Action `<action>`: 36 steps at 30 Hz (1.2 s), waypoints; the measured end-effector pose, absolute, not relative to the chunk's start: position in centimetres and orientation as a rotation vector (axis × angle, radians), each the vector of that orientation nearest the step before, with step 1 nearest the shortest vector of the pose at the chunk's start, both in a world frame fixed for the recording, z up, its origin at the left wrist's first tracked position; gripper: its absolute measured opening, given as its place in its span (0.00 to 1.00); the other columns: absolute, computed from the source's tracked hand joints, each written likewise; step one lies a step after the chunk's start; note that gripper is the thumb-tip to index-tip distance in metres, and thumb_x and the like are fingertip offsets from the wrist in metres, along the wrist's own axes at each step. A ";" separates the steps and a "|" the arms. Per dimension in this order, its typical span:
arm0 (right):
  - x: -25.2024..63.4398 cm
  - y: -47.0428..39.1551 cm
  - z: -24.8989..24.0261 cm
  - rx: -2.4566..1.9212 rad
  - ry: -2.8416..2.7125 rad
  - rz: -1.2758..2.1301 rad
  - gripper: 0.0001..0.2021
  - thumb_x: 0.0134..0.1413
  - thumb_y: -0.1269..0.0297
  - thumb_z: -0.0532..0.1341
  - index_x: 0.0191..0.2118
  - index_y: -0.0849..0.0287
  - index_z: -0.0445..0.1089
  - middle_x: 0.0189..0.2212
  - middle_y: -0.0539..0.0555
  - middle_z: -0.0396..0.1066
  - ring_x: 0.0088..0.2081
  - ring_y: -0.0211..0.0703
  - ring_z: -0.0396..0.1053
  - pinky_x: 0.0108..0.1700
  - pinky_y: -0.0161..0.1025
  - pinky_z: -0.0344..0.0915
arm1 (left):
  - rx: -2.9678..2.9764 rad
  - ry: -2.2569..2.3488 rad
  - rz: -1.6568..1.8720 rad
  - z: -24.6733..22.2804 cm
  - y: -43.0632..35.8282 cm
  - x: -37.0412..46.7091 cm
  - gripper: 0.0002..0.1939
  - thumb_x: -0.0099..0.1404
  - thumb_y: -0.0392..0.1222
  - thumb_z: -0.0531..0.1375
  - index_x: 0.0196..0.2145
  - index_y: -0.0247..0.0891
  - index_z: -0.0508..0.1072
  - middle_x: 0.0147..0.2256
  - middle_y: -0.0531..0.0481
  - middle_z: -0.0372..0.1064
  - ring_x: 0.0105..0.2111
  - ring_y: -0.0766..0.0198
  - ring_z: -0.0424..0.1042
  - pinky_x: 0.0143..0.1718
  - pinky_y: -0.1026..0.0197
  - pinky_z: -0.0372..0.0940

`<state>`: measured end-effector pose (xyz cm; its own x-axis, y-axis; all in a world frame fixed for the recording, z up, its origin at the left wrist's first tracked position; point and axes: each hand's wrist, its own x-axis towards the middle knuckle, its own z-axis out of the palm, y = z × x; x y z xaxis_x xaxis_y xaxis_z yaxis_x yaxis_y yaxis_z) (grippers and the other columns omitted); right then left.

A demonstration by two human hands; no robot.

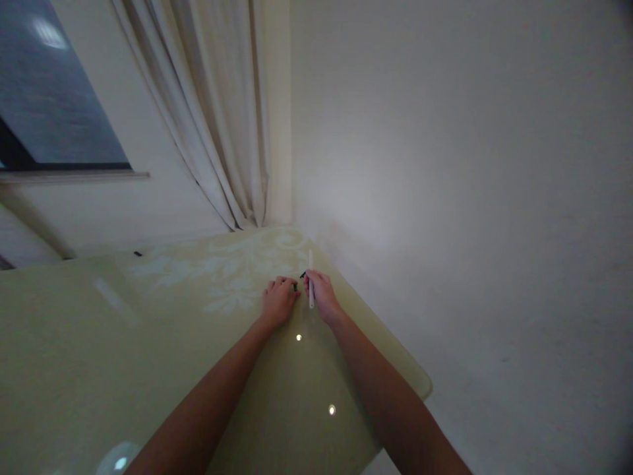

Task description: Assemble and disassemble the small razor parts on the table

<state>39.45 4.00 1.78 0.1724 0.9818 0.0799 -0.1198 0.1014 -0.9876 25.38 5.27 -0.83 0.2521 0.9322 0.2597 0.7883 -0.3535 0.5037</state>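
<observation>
Toward the far corner of the glossy table [148, 349], both arms reach forward and the hands nearly meet. My right hand [322, 290] is closed on a slim white pen-like stick [311, 297], which stands out above and below the fingers. A small black piece [303, 274] shows at the fingertips of that hand; what it is, I cannot make out. My left hand [279, 298] rests low over the tabletop with its fingers bent. Between its thumb and fingers is a small dark object [295, 287], too small to name.
A small black object [138, 253] lies near the table's back edge on the left. Bare wall [469, 198] borders the table on the right. A pale curtain [222, 112] hangs behind it, beside a dark window [54, 92]. Lights reflect on the glossy top.
</observation>
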 end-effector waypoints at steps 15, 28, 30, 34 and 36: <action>37.8 2.5 2.1 -1.048 -1.218 1.027 0.19 0.55 0.48 0.60 0.31 0.60 0.75 0.20 0.47 0.61 0.24 0.38 0.59 0.30 0.37 0.57 | 2.283 1.380 0.701 -0.4 4.1 19.8 0.19 0.61 0.40 0.66 0.50 0.38 0.78 0.44 0.41 0.74 0.45 0.51 0.74 0.48 0.51 0.67; 35.1 -0.6 2.5 -0.971 -1.489 1.379 0.15 0.56 0.51 0.65 0.33 0.59 0.79 0.22 0.47 0.64 0.27 0.38 0.61 0.32 0.36 0.57 | 2.283 1.506 1.102 3.4 -3.0 15.1 0.19 0.63 0.58 0.66 0.39 0.42 0.67 0.37 0.50 0.70 0.32 0.59 0.68 0.36 0.57 0.64; 34.4 -1.5 2.5 -0.953 -1.504 1.413 0.14 0.54 0.52 0.67 0.34 0.59 0.79 0.24 0.48 0.67 0.29 0.38 0.62 0.33 0.36 0.57 | 2.305 1.548 1.136 3.8 -3.9 14.7 0.17 0.65 0.57 0.64 0.39 0.42 0.67 0.37 0.50 0.69 0.33 0.59 0.68 0.36 0.57 0.64; 33.9 -2.1 2.3 -1.009 -1.468 1.380 0.12 0.53 0.55 0.68 0.32 0.60 0.78 0.25 0.48 0.68 0.29 0.39 0.62 0.34 0.37 0.56 | 2.361 1.565 1.145 4.0 -4.3 14.7 0.16 0.66 0.57 0.64 0.40 0.43 0.69 0.37 0.49 0.71 0.36 0.57 0.71 0.38 0.57 0.64; 33.9 -2.1 2.2 -1.020 -1.477 1.359 0.12 0.53 0.56 0.67 0.30 0.60 0.76 0.24 0.48 0.68 0.29 0.39 0.62 0.34 0.37 0.56 | 2.379 1.560 1.112 4.1 -4.4 14.8 0.17 0.65 0.57 0.65 0.41 0.43 0.70 0.37 0.49 0.72 0.37 0.56 0.72 0.38 0.57 0.64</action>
